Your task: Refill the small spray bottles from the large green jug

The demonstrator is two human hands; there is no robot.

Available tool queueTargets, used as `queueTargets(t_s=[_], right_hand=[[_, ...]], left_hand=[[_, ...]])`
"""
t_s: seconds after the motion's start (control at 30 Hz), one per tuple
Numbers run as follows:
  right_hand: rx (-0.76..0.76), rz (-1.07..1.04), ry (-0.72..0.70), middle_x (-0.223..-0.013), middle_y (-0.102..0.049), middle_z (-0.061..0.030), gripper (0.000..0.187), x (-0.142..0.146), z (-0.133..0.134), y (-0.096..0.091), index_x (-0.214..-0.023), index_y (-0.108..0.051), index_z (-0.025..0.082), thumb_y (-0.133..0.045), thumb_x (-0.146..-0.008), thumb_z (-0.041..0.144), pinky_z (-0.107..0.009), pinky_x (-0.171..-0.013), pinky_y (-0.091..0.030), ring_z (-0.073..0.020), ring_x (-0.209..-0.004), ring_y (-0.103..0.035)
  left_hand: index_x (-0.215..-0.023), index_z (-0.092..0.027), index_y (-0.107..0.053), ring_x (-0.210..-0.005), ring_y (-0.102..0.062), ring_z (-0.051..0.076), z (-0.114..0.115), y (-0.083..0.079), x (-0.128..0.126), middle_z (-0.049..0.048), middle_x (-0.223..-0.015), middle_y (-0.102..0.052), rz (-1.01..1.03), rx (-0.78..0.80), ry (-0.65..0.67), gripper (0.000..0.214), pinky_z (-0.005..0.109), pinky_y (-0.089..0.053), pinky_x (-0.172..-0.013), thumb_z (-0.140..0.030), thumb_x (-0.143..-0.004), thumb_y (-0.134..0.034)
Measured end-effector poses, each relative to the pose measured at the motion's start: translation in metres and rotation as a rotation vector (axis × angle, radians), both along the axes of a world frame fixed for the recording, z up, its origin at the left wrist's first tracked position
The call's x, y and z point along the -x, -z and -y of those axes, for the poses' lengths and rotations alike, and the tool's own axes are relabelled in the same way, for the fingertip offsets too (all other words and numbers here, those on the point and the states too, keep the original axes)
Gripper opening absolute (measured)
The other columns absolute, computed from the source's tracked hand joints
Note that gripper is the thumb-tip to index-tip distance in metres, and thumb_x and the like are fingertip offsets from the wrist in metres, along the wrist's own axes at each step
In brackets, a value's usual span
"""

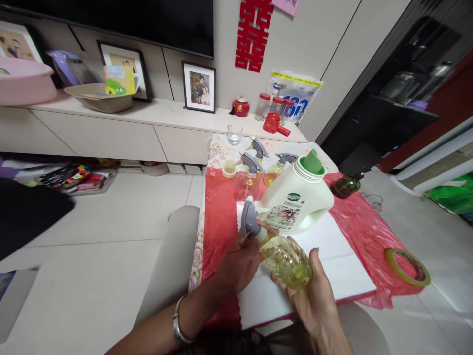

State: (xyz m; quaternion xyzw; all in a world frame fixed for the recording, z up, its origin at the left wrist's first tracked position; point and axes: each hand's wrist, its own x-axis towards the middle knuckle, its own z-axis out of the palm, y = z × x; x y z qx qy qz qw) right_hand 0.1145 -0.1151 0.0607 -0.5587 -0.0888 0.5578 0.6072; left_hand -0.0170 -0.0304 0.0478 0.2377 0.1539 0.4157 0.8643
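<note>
A clear spray bottle [286, 259] with yellowish liquid is held tilted over a white sheet [340, 266]. My left hand [240, 259] has its fingers closed round the neck, just below the grey trigger head [250, 219]. Cupped under the bottle's base is my right hand [314, 296]. Right behind stands a large cream detergent jug [295, 197] with a green spout and no cap on. Beyond it are more spray bottles: one pinkish-looking [247, 186], one with yellow liquid [273, 173], and another grey spray head [259, 147]. A pale round cap [228, 169] lies to their left.
Red plastic film [219, 222] covers much of the small table. A roll of tape [407, 266] lies at right, with a dark green pump bottle [346, 185] behind it. A glass mug [234, 134] stands at the back edge. Jars and a red scoop [273, 123] sit on the cabinet.
</note>
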Motion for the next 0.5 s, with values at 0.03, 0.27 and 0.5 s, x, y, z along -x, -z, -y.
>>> queueTargets(t_s=[0.03,0.27,0.5], right_hand=[[-0.056,-0.021,-0.004,-0.147,-0.045,-0.0136,0.088,0.002,0.002,-0.001,-0.156,-0.026,0.026,-0.042,-0.086,0.078,-0.053,-0.092,-0.054,-0.0314,-0.123,-0.056],[-0.395,0.472,0.115,-0.162,-0.018,-0.0024,0.090,0.019,0.020,0.016,-0.153,-0.022,0.041,-0.072,-0.080,0.055,-0.044,-0.110,-0.044,-0.0269,-0.145,-0.032],[-0.130,-0.127,-0.145,-0.142,-0.049,-0.0172,0.097,0.018,0.016,0.011,-0.157,-0.019,0.031,-0.041,-0.081,0.088,-0.034,-0.057,-0.055,-0.0274,-0.095,-0.068]], left_hand=[[-0.105,-0.028,-0.071,-0.120,-0.063,0.027,-0.001,-0.001,0.001,0.0027,-0.104,-0.074,0.000,0.014,-0.009,0.031,0.045,-0.050,-0.105,-0.040,-0.078,-0.081],[-0.106,-0.029,-0.069,-0.124,-0.061,0.027,-0.006,-0.009,0.008,0.0033,-0.116,-0.072,0.049,0.047,-0.036,0.025,0.048,-0.046,-0.108,-0.036,-0.083,-0.076],[-0.102,-0.026,-0.073,-0.119,-0.063,0.028,-0.006,-0.013,0.017,0.0053,-0.112,-0.074,-0.147,-0.050,-0.077,0.034,0.041,-0.041,-0.113,-0.043,-0.074,-0.083]])
